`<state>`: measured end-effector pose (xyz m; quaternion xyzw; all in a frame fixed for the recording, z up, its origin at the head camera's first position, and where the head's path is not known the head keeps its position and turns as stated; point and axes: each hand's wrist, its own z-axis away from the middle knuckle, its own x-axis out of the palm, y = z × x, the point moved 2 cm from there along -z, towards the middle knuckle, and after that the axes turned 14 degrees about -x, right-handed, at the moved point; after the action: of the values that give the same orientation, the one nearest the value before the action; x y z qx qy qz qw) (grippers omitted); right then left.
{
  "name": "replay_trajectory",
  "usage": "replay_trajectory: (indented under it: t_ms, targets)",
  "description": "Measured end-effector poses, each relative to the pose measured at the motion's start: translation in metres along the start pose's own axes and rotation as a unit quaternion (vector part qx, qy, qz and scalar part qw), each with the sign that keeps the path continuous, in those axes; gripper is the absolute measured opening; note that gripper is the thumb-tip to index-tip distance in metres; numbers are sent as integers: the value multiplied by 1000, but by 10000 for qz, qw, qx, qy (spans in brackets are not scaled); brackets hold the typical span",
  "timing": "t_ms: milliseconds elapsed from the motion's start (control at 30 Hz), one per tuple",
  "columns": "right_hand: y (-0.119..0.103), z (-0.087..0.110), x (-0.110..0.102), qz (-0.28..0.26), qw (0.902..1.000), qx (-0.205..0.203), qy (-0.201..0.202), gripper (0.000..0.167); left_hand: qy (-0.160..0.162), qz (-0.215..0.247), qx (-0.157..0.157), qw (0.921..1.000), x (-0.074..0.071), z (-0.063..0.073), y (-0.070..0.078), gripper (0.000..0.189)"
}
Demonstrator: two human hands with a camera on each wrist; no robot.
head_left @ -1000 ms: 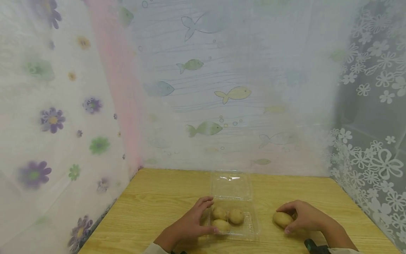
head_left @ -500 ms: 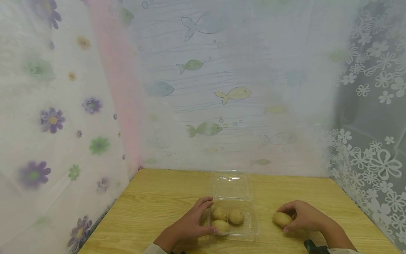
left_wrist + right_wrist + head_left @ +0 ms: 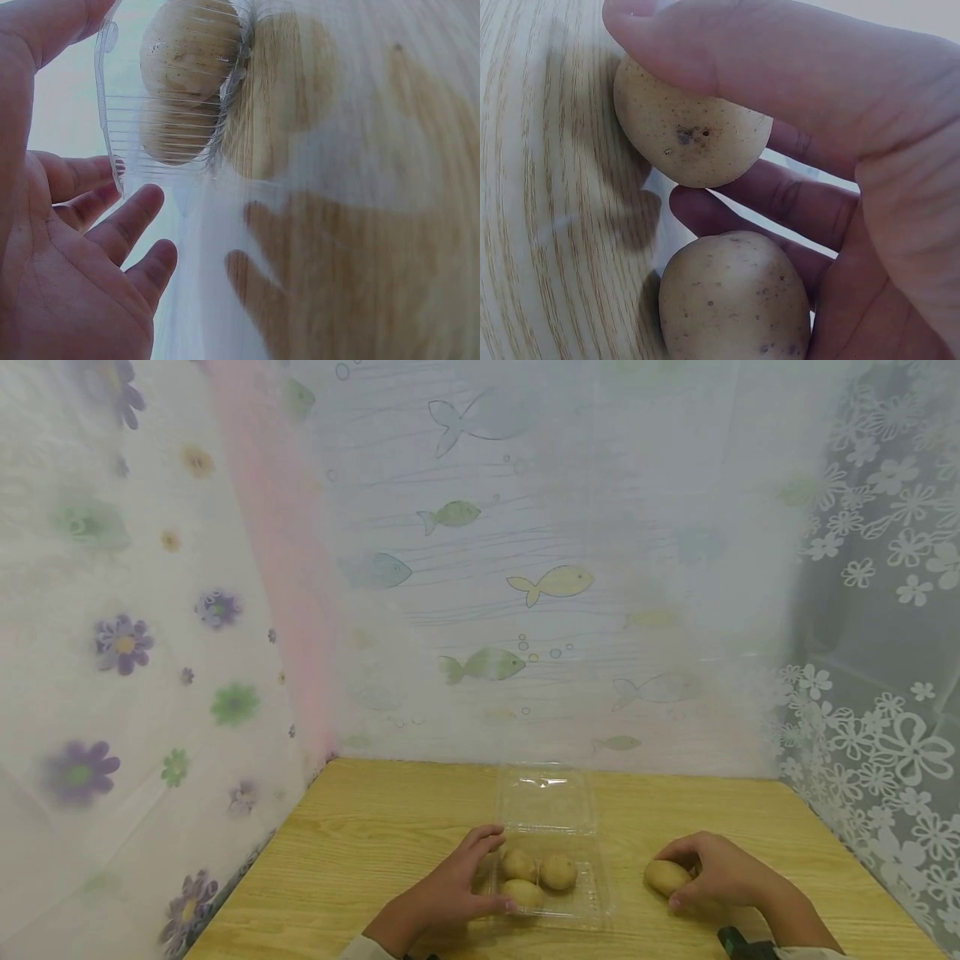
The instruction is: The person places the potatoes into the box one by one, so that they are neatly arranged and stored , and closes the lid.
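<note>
A clear plastic clamshell container (image 3: 588, 902) lies with its lid folded back on the table. Three potatoes (image 3: 558, 872) sit toward its left side. My left hand (image 3: 450, 885) holds the container's left side, thumb at the front rim and fingers farther back; the left wrist view shows fingertips (image 3: 112, 169) at the ribbed wall. To the right, my right hand (image 3: 723, 872) grips a potato (image 3: 666, 878) between thumb and fingers, low over the wood. Under the same hand's palm, another potato (image 3: 735, 300) shows in the right wrist view, hidden from the head view.
The transparent lid (image 3: 547, 802) lies behind the tray part, toward the back edge. A wood-grain table (image 3: 390, 810) bears everything. Sheets with flowers (image 3: 123, 643) and fish (image 3: 487, 664) stand around its left, back and right sides.
Almost nothing differs. The potato in my right hand has shifted very slightly to the left; my left hand and the container stay in place.
</note>
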<state>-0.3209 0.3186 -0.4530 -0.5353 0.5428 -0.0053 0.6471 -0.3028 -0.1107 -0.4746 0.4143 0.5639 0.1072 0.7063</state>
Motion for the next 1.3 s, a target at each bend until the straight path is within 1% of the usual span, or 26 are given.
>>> replay_trajectory:
  t_ms: [167, 533, 733, 967, 1300]
  targets:
    - [0, 1, 0, -2, 10000, 93, 16, 50, 6, -19, -13, 10000, 1, 0, -1, 94]
    - [-3, 0, -2, -97, 9999, 119, 51, 51, -7, -10, -65, 10000, 1, 0, -3, 95]
    - [-6, -1, -4, 137, 9998, 91, 66, 50, 5, -38, -43, 10000, 2, 0, -4, 95]
    - [-9, -2, -6, 80, 9999, 26, 79, 51, -26, 31, -77, 10000, 2, -1, -5, 96]
    - [-13, -5, -6, 454, 9987, 90, 233, 49, -34, 44, -76, 10000, 2, -2, -5, 96]
